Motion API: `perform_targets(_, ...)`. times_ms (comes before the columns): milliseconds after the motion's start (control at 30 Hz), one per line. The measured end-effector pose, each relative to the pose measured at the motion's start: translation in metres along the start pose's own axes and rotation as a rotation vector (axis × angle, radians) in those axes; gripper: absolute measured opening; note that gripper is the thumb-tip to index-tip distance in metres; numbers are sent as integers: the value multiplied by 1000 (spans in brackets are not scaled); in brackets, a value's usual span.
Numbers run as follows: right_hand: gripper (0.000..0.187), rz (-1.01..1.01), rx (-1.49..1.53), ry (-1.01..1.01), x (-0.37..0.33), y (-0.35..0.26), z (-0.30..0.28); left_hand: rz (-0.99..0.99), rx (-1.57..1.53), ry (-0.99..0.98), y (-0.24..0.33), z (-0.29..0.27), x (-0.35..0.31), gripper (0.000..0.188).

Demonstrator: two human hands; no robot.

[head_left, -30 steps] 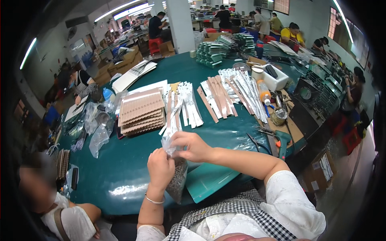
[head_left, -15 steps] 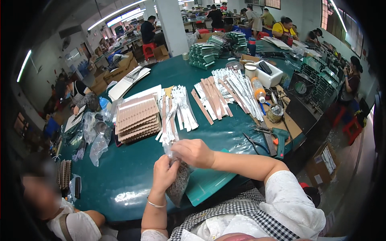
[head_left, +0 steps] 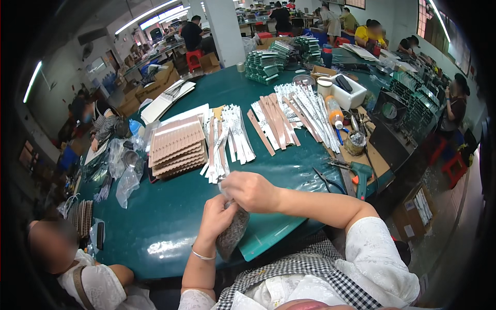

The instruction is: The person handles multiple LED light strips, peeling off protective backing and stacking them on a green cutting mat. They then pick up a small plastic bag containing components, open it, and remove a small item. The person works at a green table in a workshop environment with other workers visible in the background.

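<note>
A clear plastic bag (head_left: 232,235) filled with many small brownish-grey pieces hangs in front of me at the table's near edge. Its neck is gripped by my left hand (head_left: 217,217), fingers curled round it below the top. My right hand (head_left: 251,191) pinches the bag's gathered mouth just above and to the right. The fingertips of the right hand are partly hidden behind its own back. Under my right forearm and beside the bag lies a flat green board (head_left: 271,236). Beyond my hands are white and brown strips (head_left: 219,155) in loose bundles.
Ridged brown cards (head_left: 178,142) are stacked left of the strips. To the right lie pliers (head_left: 329,181), a green glue gun (head_left: 361,178), an orange-labelled bottle (head_left: 335,112) and a white foam box (head_left: 348,93). A co-worker (head_left: 95,274) sits close at the lower left.
Both hands keep hold of the bag. My right hand has moved slightly up, and my left hand slightly to the right. The bag has shifted a little and my view has tilted slightly.
</note>
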State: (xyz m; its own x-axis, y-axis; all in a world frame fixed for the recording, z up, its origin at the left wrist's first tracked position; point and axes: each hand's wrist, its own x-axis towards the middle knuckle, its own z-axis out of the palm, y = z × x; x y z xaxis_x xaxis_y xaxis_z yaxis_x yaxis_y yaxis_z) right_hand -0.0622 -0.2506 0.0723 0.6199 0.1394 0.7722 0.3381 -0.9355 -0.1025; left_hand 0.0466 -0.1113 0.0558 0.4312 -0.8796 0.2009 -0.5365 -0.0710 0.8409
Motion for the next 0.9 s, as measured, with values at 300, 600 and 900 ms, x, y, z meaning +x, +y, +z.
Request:
perform_targets(300, 10, 957, 1358, -83, -9, -6, -27, 239, 160, 239, 23, 2, -10, 16)
perform_targets(600, 20, 885, 2062, 3, -18, 1, -51, -138, -639, -551, 9, -40, -4, 30)
perform_targets(900, 15, 886, 1931, 271, -1, 8, -62, 130, -187, 110, 29, -9, -14, 13)
